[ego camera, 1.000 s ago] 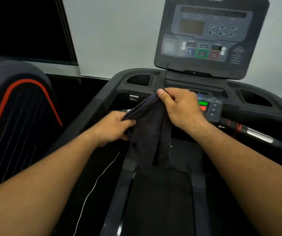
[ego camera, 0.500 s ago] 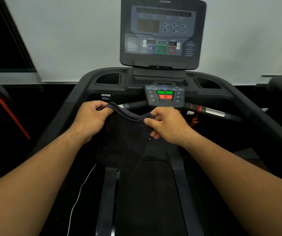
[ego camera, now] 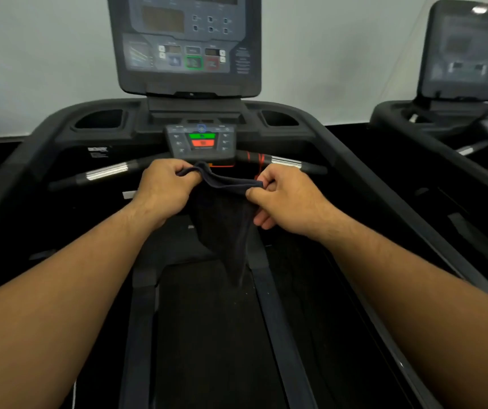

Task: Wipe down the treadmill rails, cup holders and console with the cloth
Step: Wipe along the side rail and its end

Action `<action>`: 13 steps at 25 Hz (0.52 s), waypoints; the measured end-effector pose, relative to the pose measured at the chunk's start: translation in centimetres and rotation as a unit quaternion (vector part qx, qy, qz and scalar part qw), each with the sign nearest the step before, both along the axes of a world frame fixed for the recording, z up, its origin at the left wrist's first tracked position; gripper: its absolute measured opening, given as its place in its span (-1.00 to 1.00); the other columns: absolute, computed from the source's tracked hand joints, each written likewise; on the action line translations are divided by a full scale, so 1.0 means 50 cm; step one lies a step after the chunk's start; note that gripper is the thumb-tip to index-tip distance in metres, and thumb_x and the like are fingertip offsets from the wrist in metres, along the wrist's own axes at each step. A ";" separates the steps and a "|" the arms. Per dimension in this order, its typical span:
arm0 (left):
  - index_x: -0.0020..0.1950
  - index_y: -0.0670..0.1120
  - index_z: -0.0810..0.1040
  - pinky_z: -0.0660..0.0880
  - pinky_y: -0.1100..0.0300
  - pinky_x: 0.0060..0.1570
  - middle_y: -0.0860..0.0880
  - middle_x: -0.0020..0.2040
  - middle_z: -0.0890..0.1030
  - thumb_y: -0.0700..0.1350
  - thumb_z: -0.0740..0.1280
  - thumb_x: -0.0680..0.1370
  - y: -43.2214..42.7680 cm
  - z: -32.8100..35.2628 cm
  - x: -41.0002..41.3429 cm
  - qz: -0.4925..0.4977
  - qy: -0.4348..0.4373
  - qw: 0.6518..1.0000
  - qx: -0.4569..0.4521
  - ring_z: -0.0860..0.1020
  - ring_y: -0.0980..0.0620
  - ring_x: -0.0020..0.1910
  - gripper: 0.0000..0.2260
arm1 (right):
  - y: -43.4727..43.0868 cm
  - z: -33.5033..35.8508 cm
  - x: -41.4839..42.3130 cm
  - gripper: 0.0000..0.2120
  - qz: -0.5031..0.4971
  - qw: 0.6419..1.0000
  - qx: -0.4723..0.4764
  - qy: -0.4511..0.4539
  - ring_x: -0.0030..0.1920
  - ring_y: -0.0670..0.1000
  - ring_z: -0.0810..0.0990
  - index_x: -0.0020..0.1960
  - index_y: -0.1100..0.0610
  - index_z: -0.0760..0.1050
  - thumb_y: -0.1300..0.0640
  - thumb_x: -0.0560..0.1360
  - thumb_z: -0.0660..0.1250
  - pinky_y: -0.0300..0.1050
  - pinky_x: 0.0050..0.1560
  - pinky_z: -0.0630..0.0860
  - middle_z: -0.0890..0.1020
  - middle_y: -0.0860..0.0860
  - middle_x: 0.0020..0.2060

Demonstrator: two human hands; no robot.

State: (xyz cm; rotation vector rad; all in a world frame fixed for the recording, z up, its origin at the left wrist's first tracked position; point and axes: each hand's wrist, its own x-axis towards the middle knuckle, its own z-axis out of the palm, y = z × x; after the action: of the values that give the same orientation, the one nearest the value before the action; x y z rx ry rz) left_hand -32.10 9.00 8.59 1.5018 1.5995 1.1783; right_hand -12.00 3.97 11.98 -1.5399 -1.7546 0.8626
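Treadmill deck (ego camera: pixel 207 335), cup holders (ego camera: pixel 98 119) (ego camera: pixel 279 118), hands (ego camera: pixel 163 188) (ego camera: pixel 290 202) gripping cloth (ego camera: pixel 225 225)

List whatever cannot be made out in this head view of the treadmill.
Head view only:
- Console: top cut off by the upper frame edge; button labels blurred.
- Left cup holder and right cup holder: insides in shadow, contents unknowable.
- Cloth: lower tip fades into the dark belt.
- Left hand: fingertips hidden under its own knuckles.

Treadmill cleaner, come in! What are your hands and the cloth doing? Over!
Left hand, right hand: both pinching the cloth. It hangs over the belt. Nothing blocks the console.
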 end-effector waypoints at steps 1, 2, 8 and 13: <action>-0.27 0.00 0.62 0.35 0.25 -0.47 0.08 -0.46 0.51 -0.06 0.41 0.52 -0.008 -0.001 0.042 -0.012 0.006 1.000 0.001 0.43 0.10 -0.45 -0.85 | -0.015 0.003 0.042 -0.90 -0.002 1.000 -0.005 -0.009 -0.38 0.05 0.69 -0.09 0.20 0.45 0.18 0.50 0.34 0.07 -0.27 0.66 0.67 0.11 -0.40; -0.27 0.00 0.61 0.37 0.25 -0.50 0.05 -0.45 0.51 -0.07 0.40 0.52 -0.016 0.000 0.080 -0.024 0.009 1.000 -0.002 0.44 0.09 -0.46 -0.84 | -0.031 0.007 0.079 -0.91 -0.002 1.000 -0.011 -0.016 -0.37 0.05 0.69 -0.10 0.20 0.45 0.19 0.50 0.33 0.07 -0.26 0.66 0.67 0.11 -0.40; -0.17 -0.06 0.62 0.49 0.21 -0.46 -0.04 -0.30 0.61 -0.16 0.37 0.55 -0.092 -0.024 0.325 -0.124 -0.017 0.992 -0.028 0.55 0.11 -0.46 -0.89 | -0.148 0.033 0.325 -0.86 0.012 0.994 -0.076 -0.073 -0.31 0.04 0.71 -0.11 0.24 0.49 0.16 0.48 0.38 -0.03 -0.21 0.65 0.69 0.11 -0.33; -0.13 -0.11 0.65 0.49 0.24 -0.45 -0.06 -0.33 0.62 -0.16 0.38 0.56 -0.157 -0.042 0.512 -0.225 -0.033 0.972 -0.055 0.54 0.10 -0.45 -0.90 | -0.235 0.039 0.491 -0.81 0.024 0.984 -0.145 -0.097 -0.26 0.12 0.71 -0.21 0.16 0.45 0.11 0.52 0.37 -0.02 -0.20 0.62 0.70 0.17 -0.26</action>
State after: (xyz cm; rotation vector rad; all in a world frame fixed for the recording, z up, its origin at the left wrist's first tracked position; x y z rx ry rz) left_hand -6.48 1.17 6.50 1.6218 1.1721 0.8594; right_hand 12.56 -7.79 13.94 -1.8285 -1.8740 1.0616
